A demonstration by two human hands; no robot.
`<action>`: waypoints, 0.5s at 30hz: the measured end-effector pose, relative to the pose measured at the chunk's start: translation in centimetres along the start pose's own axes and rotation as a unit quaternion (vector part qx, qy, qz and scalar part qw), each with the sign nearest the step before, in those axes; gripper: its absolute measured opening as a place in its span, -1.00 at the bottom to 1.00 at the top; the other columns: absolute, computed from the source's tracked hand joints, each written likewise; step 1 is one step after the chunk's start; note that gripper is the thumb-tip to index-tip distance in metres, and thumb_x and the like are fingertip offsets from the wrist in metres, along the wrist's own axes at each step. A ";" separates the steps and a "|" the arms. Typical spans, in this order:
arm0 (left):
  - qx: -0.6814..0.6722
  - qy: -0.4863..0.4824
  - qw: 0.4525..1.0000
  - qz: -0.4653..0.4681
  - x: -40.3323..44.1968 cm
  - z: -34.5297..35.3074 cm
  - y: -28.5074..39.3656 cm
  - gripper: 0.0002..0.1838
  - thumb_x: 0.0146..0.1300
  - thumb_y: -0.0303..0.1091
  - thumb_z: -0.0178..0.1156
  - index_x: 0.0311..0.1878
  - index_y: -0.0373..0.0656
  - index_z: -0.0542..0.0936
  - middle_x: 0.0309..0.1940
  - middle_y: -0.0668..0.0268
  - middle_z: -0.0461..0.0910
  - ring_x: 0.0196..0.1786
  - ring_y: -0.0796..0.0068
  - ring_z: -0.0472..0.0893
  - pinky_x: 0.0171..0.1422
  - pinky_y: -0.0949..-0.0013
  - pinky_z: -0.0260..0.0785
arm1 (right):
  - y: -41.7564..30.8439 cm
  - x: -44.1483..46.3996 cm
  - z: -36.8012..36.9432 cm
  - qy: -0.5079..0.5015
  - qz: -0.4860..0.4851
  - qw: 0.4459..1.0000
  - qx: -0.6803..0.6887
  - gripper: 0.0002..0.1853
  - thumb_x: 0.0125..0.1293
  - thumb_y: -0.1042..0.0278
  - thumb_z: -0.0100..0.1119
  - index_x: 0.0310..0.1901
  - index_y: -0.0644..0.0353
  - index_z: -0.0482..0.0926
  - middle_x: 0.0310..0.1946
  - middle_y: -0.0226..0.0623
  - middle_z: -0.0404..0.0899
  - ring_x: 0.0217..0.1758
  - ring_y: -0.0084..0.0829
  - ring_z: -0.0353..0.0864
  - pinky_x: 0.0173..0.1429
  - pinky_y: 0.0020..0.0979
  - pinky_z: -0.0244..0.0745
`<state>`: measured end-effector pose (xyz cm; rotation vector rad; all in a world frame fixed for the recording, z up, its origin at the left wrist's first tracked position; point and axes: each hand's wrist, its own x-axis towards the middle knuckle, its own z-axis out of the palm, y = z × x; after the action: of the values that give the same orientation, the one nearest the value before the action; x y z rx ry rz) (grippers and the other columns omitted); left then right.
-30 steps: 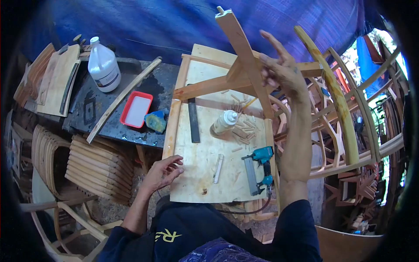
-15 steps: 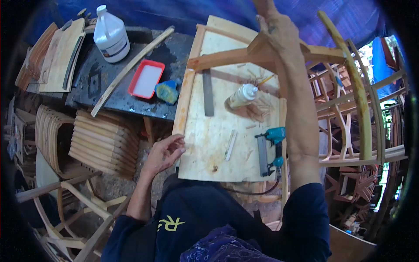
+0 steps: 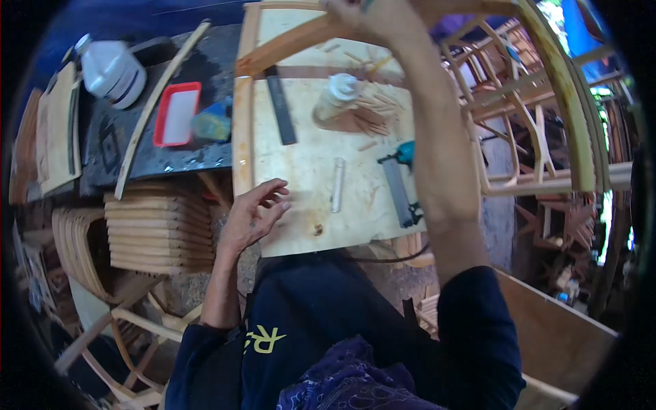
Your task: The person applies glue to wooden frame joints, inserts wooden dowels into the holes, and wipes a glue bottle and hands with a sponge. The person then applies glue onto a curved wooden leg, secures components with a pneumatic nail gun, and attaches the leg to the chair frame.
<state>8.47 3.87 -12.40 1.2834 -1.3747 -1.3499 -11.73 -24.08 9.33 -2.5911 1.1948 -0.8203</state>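
My left hand point(image 3: 255, 217) hovers at the near left edge of the plywood board point(image 3: 301, 225), fingers apart and holding nothing. My right arm reaches forward across the board. At the top edge of the view, my right hand point(image 3: 372, 15) is over a curved wooden rail point(image 3: 290, 46); its fingers are partly cut off and blurred, so a grip cannot be made out. On the board are a glue bottle point(image 3: 339, 96), a pile of small wooden dowels point(image 3: 376, 113), a dark flat metal strip point(image 3: 281, 109), a pale narrow stick point(image 3: 337, 186) and a teal nail gun point(image 3: 398, 188), partly behind my forearm.
Left, a dark wet table point(image 3: 154, 158) bears a white jug point(image 3: 113, 74), a red tray point(image 3: 178, 115) of white liquid, a sponge point(image 3: 212, 124) and a long wooden strip point(image 3: 160, 102). Stacked curved wood point(image 3: 160, 229) lies below. Chair frames point(image 3: 540, 130) stand at right.
The view has shifted, so the board appears further left and higher. My right hand has moved left along the rail, its fingers now pointing left. My left hand stays open by the board's edge.
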 end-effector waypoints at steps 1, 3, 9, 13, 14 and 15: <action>0.008 -0.012 0.999 -0.037 0.1 0.3 -0.1 -0.55 0.36 -0.30 0.41 0.28 -0.16 0.62 0.02 0.32 0.75 -0.02 0.57 0.68 -0.02 0.44 0.52 | 0.9 -2.5 0.3 -0.018 0.043 0.998 0.039 -0.22 0.36 0.16 0.34 0.56 -0.09 0.24 -0.25 0.04 0.67 -0.22 -0.18 0.71 -0.10 -0.21 0.59; 0.041 -0.014 0.999 0.000 0.5 1.3 0.3 -0.55 0.35 -0.30 0.41 0.27 -0.17 0.63 0.05 0.29 0.74 0.05 0.49 0.68 0.10 0.37 0.51 | 3.4 -8.7 1.1 -0.031 0.115 0.973 0.197 -0.47 0.45 0.06 0.24 0.37 0.08 0.55 -0.42 -0.34 0.71 -0.46 -0.47 0.66 -0.27 -0.35 0.57; 0.221 0.006 0.973 0.066 2.3 5.5 0.5 -0.50 0.36 -0.19 0.36 0.32 -0.12 0.57 0.35 0.08 0.52 0.39 0.16 0.53 0.46 0.04 0.28 | 7.7 -27.6 -0.5 0.126 0.367 0.609 0.691 -0.06 0.48 -0.58 -0.21 0.30 0.30 0.52 -0.43 -0.42 0.56 -0.58 -0.54 0.44 -0.35 -0.29 0.54; 0.358 0.081 0.930 0.007 3.4 10.1 -1.7 -0.38 0.43 -0.01 0.25 0.46 -0.05 0.43 0.49 0.06 0.36 0.53 0.06 0.37 0.57 -0.24 0.00 | 10.5 -33.7 -2.8 0.154 0.360 0.556 0.734 -0.02 0.45 -0.62 -0.23 0.29 0.33 0.50 -0.44 -0.38 0.56 -0.59 -0.50 0.42 -0.38 -0.26 0.52; 0.365 0.109 0.924 -0.018 3.7 11.0 -2.9 -0.36 0.44 0.03 0.22 0.49 -0.03 0.40 0.51 0.06 0.33 0.55 0.05 0.34 0.58 -0.30 -0.07 | 11.1 -34.8 -3.3 0.154 0.359 0.542 0.744 -0.03 0.46 -0.62 -0.23 0.29 0.32 0.51 -0.44 -0.38 0.56 -0.59 -0.50 0.42 -0.38 -0.26 0.52; 0.375 0.124 0.917 -0.060 4.1 11.5 -4.2 -0.30 0.45 0.08 0.19 0.56 0.03 0.33 0.53 0.05 0.29 0.61 0.08 0.25 0.62 -0.33 -0.16 | 11.4 -35.8 -4.1 0.155 0.357 0.539 0.747 -0.06 0.48 -0.59 -0.23 0.27 0.30 0.53 -0.44 -0.38 0.57 -0.58 -0.49 0.44 -0.37 -0.27 0.54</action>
<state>-2.95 2.24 -18.19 1.9843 -1.7164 -0.6859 -40.28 -4.69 -6.19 -0.4796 0.7343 -1.2150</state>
